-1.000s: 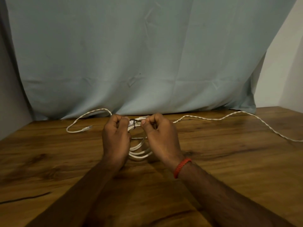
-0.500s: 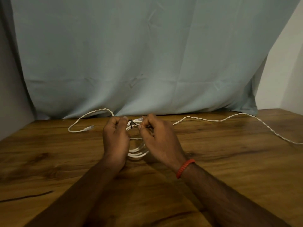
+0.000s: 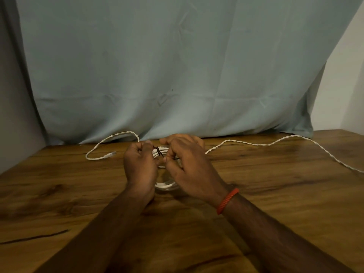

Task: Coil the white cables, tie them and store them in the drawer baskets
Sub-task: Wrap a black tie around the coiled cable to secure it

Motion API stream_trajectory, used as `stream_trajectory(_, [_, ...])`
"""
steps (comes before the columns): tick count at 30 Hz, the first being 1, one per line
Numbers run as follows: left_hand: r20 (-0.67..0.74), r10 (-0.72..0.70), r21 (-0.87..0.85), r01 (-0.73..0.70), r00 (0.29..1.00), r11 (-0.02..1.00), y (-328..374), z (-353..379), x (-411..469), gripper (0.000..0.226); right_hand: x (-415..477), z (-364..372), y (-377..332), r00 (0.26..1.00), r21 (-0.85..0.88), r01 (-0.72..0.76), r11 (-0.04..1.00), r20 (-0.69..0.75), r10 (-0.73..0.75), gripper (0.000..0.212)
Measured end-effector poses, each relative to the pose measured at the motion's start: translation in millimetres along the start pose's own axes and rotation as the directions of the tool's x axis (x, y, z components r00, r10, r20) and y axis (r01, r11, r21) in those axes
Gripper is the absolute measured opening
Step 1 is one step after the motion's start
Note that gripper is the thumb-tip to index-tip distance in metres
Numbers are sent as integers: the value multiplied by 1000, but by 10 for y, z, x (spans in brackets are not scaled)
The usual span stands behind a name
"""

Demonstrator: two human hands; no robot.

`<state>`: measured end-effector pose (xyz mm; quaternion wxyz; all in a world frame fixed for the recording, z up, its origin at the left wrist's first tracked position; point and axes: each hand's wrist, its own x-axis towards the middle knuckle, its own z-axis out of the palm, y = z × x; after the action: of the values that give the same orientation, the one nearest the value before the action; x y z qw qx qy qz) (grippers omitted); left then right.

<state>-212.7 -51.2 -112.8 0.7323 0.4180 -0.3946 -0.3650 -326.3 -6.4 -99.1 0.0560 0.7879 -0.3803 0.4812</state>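
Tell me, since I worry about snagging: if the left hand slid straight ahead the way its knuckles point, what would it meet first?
Probably the loose white cable arcing across the table just beyond the left hand, then the blue cloth; depth is hard to judge.

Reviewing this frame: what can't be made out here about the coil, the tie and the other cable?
- Coiled white cable, head view: mostly hidden behind left hand and right hand.
- Dark tie: too small to tell whether knotted.
- Loose twisted cable: cut off by the right edge.
- Drawer baskets: not in view.
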Motion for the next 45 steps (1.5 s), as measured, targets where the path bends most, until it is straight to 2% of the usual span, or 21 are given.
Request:
stream_trajectory(5, [23, -58, 49, 57, 998, 997, -18, -37, 70, 17, 7, -2, 70, 998, 46, 37, 998, 43, -39, 11])
stream_trajectory(11, [88, -32, 127, 21, 996, 992, -2, -78, 85, 13, -3, 14, 103, 1000, 98, 16, 995, 11, -17, 9])
stream_trajectory(16, [172, 86, 150, -112, 981, 982, 21, -72, 1, 13, -12, 8, 114, 991, 209, -110, 972, -52, 124, 9])
stream_trajectory(18, [195, 99, 120, -124, 976, 985, 31, -69, -26, 14, -20, 22, 111, 980, 253, -156, 955, -79, 181, 10])
stream_trajectory(22, [200, 61, 44, -72, 978, 996, 36, -60, -47, 18, -17, 35, 76, 939, 416, -272, 868, -84, 334, 12])
stream_trajectory(26, [185, -19, -19, 22, 983, 1000, 31, -39, -60, 18, -2, 40, 79, 913, 517, -309, 798, -73, 401, 17])
stream_trajectory(33, [261, -165, -155, 210, 951, 965, 53, -38, -62, 16, 34, -38, 92, 890, 559, -361, 747, -34, 455, 14])
stream_trajectory(36, [286, -173, -172, 228, 943, 958, 60, -48, -79, 18, 34, -51, 114, 870, 571, -391, 722, -26, 492, 15])
stream_trajectory(38, [274, -121, -139, 164, 954, 977, 63, -58, -74, 15, 39, -66, 110, 869, 567, -396, 723, -23, 494, 16])
stream_trajectory(41, [271, 73, 12, -79, 960, 997, 88, -64, -46, 17, 41, -69, 88, 915, 481, -344, 806, -21, 403, 11])
stream_trajectory(43, [285, 202, 112, -242, 937, 964, 128, -77, -18, 25, 37, -54, 77, 959, 357, -251, 900, -33, 280, 13])
stream_trajectory(45, [307, 292, 201, -362, 906, 910, 166, -100, 1, 29, 37, -47, 62, 980, 268, -178, 947, -35, 194, 18])
